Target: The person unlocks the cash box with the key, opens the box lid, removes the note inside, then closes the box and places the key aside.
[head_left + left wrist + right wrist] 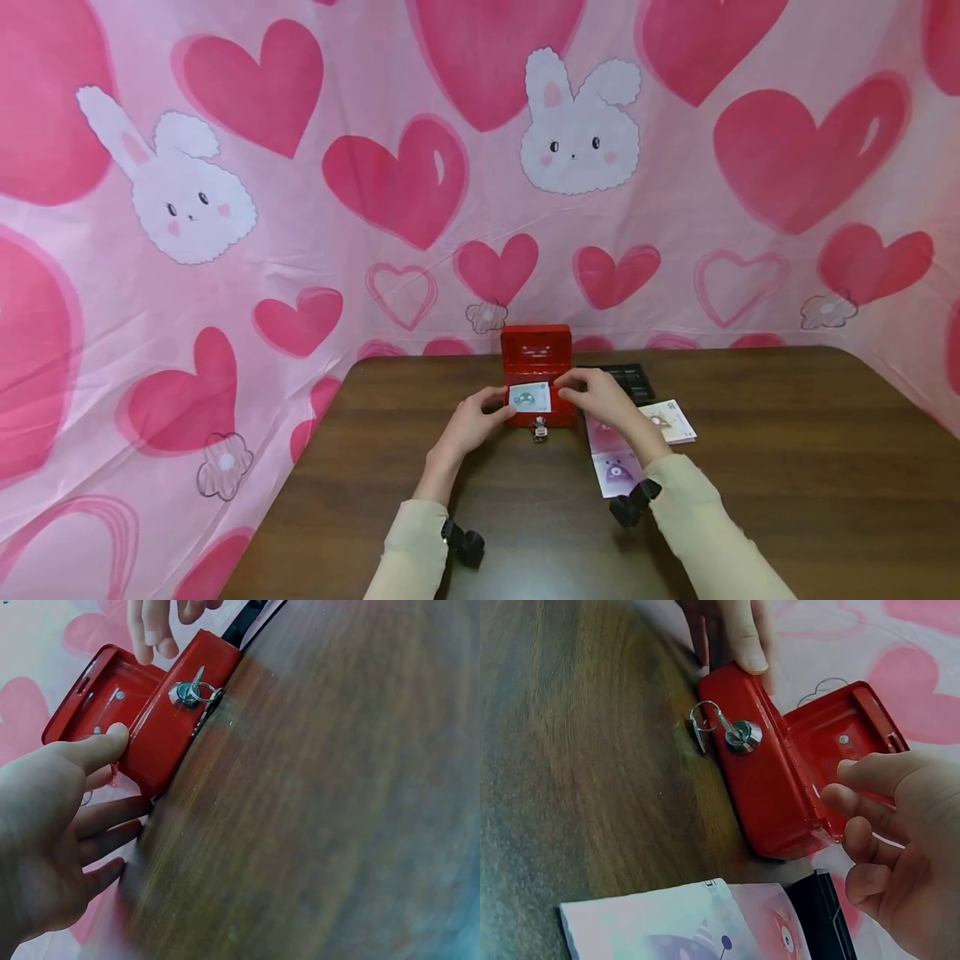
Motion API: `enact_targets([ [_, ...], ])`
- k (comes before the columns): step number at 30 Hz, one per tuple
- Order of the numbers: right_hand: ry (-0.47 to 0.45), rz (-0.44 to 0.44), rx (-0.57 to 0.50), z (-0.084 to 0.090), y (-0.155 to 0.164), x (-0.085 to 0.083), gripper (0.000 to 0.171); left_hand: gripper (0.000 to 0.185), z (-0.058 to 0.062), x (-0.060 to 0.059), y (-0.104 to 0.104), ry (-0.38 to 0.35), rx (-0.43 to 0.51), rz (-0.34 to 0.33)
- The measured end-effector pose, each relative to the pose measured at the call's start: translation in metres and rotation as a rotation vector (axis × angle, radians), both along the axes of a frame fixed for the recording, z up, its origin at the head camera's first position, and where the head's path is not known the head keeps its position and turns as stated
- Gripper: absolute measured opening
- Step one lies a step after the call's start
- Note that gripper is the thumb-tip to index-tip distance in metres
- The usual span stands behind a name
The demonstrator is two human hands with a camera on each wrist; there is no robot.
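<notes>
A small red cash box [564,414] stands on the table with its lid [536,343] raised. A teal-printed play banknote [531,398] lies in the box's opening. Keys on a ring [705,720] hang from the lock on its front. My left hand [476,421] holds the box's left side, thumb on the rim and fingers along the outside. Over the right rim hovers my right hand [600,398], its fingers loosely bent with nothing between them. In the right wrist view, the right fingertips [847,769] overlap the raised lid.
A black compartment tray [636,383] lies behind my right hand. Purple [617,473] and pink [602,433] printed notes lie right of the box, partly under my right forearm. Further right is a pale stack of notes [678,423]. A pink heart-patterned cloth [450,283] hangs behind the table.
</notes>
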State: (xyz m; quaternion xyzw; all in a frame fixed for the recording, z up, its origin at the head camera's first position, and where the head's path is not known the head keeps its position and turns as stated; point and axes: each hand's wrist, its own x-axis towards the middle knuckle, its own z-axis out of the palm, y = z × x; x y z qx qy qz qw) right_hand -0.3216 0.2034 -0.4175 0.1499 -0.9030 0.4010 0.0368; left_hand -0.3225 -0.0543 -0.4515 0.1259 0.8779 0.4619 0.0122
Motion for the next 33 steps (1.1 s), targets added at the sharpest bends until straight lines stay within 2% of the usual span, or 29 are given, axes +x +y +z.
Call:
enact_targets([
  [6,-0.049,-0.020,0.005,-0.002,-0.005,-0.010,0.027,0.050,0.000,-0.001,-0.001,-0.002,0.007,0.004],
  [14,-0.026,0.003,0.037,-0.002,-0.007,-0.021,0.024,0.048,-0.002,-0.002,0.001,0.002,0.017,0.005],
  [20,-0.067,-0.003,0.059,-0.002,-0.010,-0.023,0.025,0.049,-0.001,-0.001,0.002,0.000,0.019,0.008],
  [33,-0.112,-0.039,0.243,-0.001,-0.020,-0.023,0.033,0.050,-0.002,-0.003,0.001,-0.006,0.021,0.002],
])
